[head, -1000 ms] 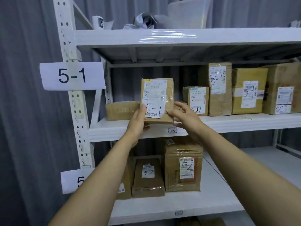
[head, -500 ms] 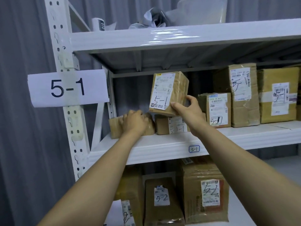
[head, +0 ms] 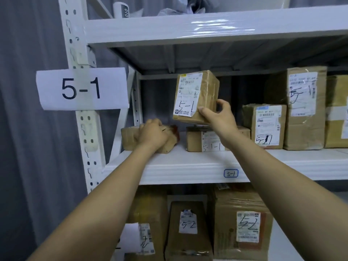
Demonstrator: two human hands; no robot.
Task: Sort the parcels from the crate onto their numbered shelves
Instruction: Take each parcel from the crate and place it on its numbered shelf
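My right hand (head: 219,115) grips the lower right corner of a small brown parcel (head: 194,95) with a white label marked 5-1. I hold it tilted in the air above a low flat parcel (head: 202,141), also marked 5-1, on the white shelf (head: 188,166). My left hand (head: 152,133) lies with curled fingers on top of a flat taped parcel (head: 130,137) at the shelf's left end. A paper sign reading 5-1 (head: 82,89) is taped to the upright post.
More 5-1 parcels (head: 265,125) stand to the right on the same shelf, one tall (head: 303,106). The shelf below holds boxes marked 5-2 (head: 246,227). The shelf above (head: 207,25) carries papers and a plastic tub. A grey curtain hangs at the left.
My left hand let go of the parcel and went down to the flat parcel at the left. My right hand alone raised and tilted the 5-1 parcel. The view moved closer.
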